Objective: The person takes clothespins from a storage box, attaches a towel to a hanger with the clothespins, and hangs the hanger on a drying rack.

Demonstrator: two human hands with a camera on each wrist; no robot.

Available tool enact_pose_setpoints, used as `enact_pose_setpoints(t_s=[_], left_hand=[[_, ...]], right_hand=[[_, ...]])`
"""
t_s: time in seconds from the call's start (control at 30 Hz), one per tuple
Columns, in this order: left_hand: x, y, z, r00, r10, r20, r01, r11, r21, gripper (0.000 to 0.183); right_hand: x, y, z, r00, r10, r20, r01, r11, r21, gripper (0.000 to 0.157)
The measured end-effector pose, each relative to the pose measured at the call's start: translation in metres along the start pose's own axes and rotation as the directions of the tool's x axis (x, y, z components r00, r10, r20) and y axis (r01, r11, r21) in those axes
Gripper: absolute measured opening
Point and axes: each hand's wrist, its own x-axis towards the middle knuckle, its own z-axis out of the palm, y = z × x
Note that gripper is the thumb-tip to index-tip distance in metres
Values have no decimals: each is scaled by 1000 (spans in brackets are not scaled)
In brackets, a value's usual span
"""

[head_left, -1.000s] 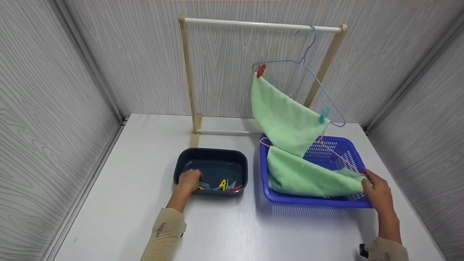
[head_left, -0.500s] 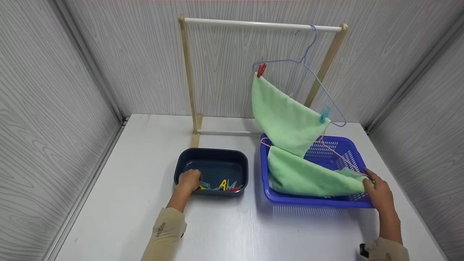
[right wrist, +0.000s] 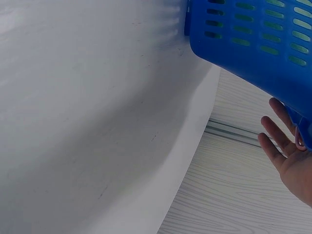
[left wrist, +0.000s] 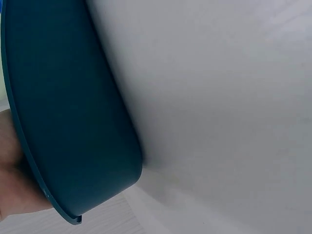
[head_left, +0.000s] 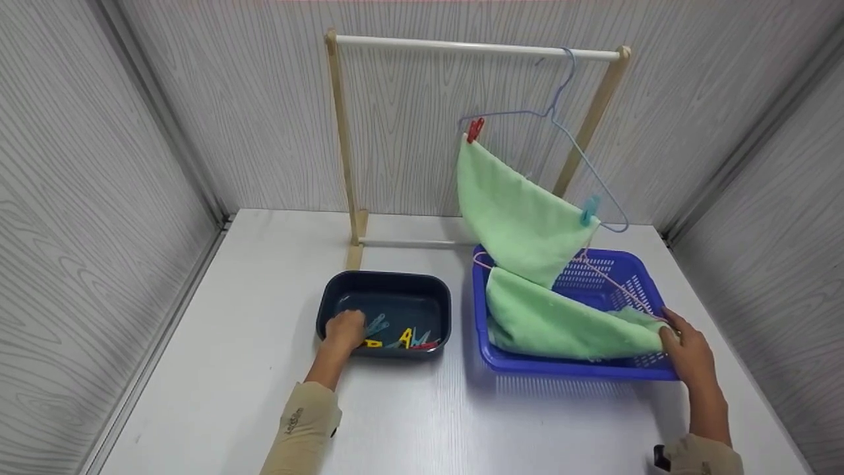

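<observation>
My left hand (head_left: 346, 328) is inside a dark blue tub (head_left: 395, 282), fingers curled down and their tips hidden. It pinches a light blue clothespin (head_left: 378, 324) that points up to the right. Yellow (head_left: 405, 338), blue and red clothespins lie near it. At the right, my right hand (head_left: 691, 349) pinches the corner of a pale green towel (head_left: 567, 320) and the end of a pink hanger (head_left: 616, 285), at the rim of a purple-blue basket (head_left: 484, 316). In the right wrist view, several fingers (right wrist: 278, 134) stick out straight beyond the rim.
A rack with a white rod (head_left: 448, 46) and wooden posts stands behind. From it a lilac hanger (head_left: 587, 158) hangs tilted, bearing another green towel (head_left: 521, 204) clipped by a red (head_left: 475, 130) and a blue clothespin (head_left: 590, 210). Panel walls enclose the white table (head_left: 422, 422).
The light blue clothespin beside my left hand has lifted and turned upward, uncovering more of a yellow one below. The right hand, towels and basket hold still.
</observation>
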Motion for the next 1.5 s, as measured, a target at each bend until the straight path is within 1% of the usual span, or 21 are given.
enact_pose_setpoints(t_s=[0.17, 0.37, 0.53, 0.73, 0.97, 1.13, 1.33, 1.5], left_hand=[[1, 3, 0, 1000, -19, 22, 19, 1000, -17, 16], [7, 10, 2, 998, -43, 36, 44, 998, -33, 39], [16, 17, 6, 998, -53, 18, 54, 998, -17, 49], [25, 26, 14, 997, -47, -53, 48, 999, 17, 48], [28, 29, 25, 990, -53, -132, 55, 998, 12, 46], [29, 28, 26, 987, -54, -151, 56, 998, 9, 43], [30, 27, 27, 983, -72, -169, 74, 997, 3, 38], [28, 27, 25, 980, -90, -178, 85, 996, -32, 37]], right_hand=[[1, -1, 1, 1000, -3, -2, 3, 1000, 6, 48], [0, 0, 1, 1000, 1, 5, -1, 1000, 2, 48], [0, -1, 0, 1000, 2, -2, -2, 1000, -3, 48], [2, 0, 1, 1000, -7, -19, 7, 1000, -1, 48], [1, 1, 0, 1000, -1, -11, 1, 1000, -11, 47], [1, 0, 0, 1000, -12, -11, 12, 1000, 2, 48], [1, 0, -1, 1000, -14, -12, 14, 1000, 13, 47], [0, 0, -1, 1000, 1, 6, -1, 1000, -5, 48]])
